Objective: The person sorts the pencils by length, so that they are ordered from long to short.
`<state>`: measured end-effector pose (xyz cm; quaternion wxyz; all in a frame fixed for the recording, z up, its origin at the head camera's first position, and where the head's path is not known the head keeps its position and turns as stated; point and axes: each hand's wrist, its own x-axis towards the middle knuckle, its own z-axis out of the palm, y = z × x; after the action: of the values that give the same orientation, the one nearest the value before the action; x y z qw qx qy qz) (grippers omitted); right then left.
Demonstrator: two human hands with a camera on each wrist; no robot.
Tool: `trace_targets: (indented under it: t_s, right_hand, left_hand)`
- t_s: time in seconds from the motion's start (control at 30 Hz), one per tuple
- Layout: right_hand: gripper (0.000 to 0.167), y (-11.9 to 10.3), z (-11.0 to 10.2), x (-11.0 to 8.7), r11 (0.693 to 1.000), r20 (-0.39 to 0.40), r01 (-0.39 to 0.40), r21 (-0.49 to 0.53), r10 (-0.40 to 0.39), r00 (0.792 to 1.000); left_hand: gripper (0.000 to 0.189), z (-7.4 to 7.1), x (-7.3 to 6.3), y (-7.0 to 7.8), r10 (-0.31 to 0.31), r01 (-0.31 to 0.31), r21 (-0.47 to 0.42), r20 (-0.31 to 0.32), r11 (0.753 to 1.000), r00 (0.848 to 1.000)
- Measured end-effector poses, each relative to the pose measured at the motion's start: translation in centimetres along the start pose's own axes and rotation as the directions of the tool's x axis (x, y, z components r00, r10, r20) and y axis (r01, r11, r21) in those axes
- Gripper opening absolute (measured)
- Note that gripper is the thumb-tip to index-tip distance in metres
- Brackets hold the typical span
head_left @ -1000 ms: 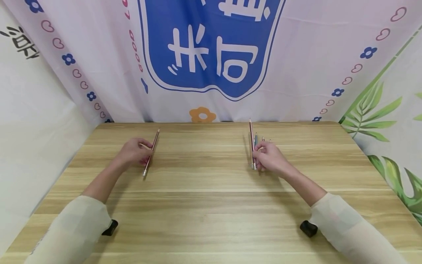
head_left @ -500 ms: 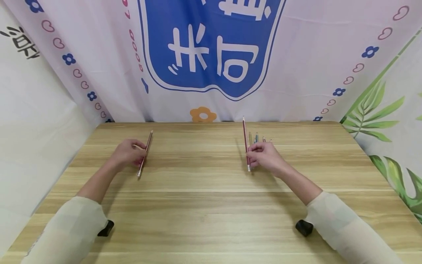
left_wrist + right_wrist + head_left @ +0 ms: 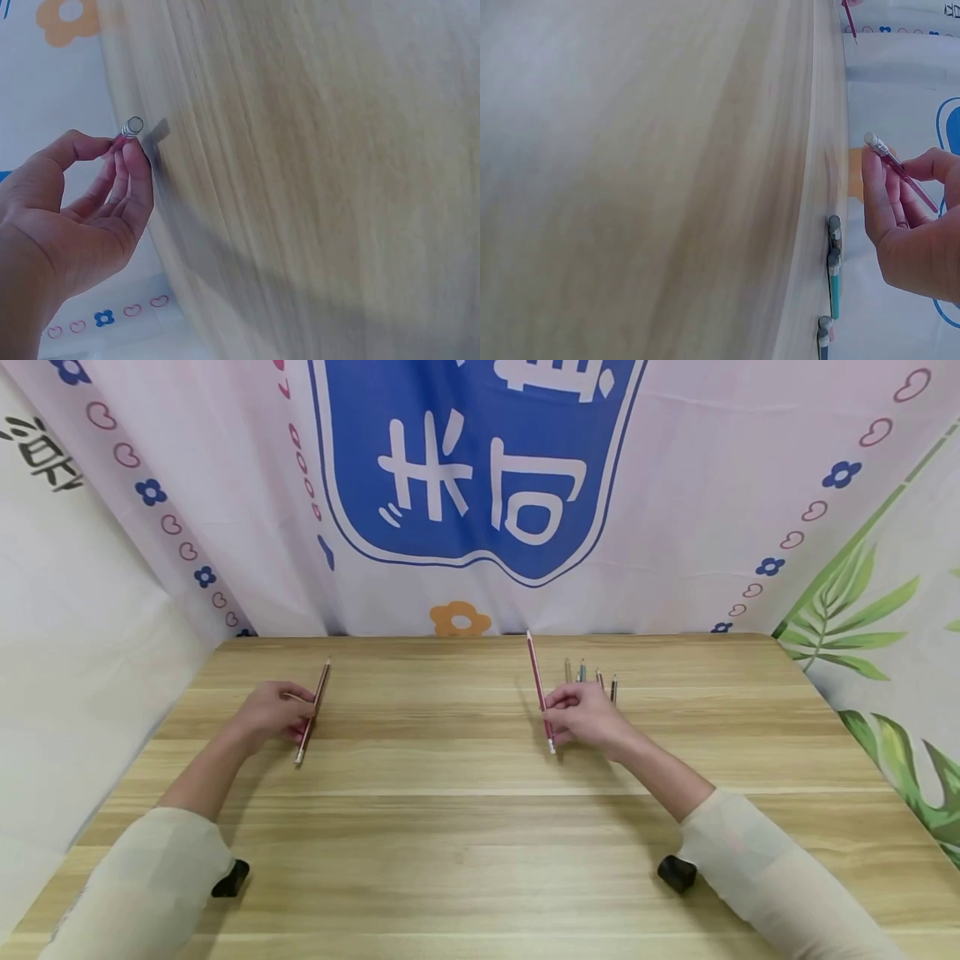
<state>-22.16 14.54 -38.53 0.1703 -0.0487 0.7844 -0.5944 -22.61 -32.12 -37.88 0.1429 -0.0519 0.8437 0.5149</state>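
Observation:
My left hand (image 3: 273, 714) pinches a dark red pencil (image 3: 322, 681) between thumb and fingertips at the left of the table. Its pale tip points away and its white eraser end points back toward me. In the left wrist view the metal-banded eraser end (image 3: 133, 126) faces the camera, with a shadow beside it. Right of centre, my right hand (image 3: 585, 714) grips another red pencil (image 3: 534, 664), tip pointing away and leaning left. The right wrist view shows that pencil (image 3: 907, 178) between thumb and fingers, raised over the table.
Several more pencils (image 3: 614, 689) lie on the wooden table (image 3: 457, 860) behind and beside my right hand, partly hidden by it. In the right wrist view a teal pencil (image 3: 835, 292) lies among them. A printed curtain (image 3: 675, 527) hangs along the far edge.
Both hands have moved left, each carrying its pencil. The right-hand pencil has come away from the other pencils and tilted left, and more of those lying pencils now show.

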Motion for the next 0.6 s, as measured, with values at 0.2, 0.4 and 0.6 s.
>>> trace_targets:
  t_s: [0.2,0.4,0.6]
  right_hand:
    - [0.023,0.0,0.6,0.2,1.000,0.013,0.002,0.001,-0.002,1.000]
    - [0.024,-0.1,1.2,0.6,1.000,0.018,-0.005,0.008,0.005,1.000]
    - [0.027,-0.2,1.7,0.9,0.999,0.022,-0.023,0.022,0.023,1.000]
  left_hand:
    - [0.033,-0.6,0.3,-0.7,-0.014,0.014,-0.067,0.012,0.998,1.000]
    - [0.039,-0.9,0.4,-0.8,-0.017,0.018,-0.075,0.016,0.997,1.000]
    - [0.041,-1.1,0.4,-0.7,-0.016,0.017,-0.044,0.018,0.999,1.000]
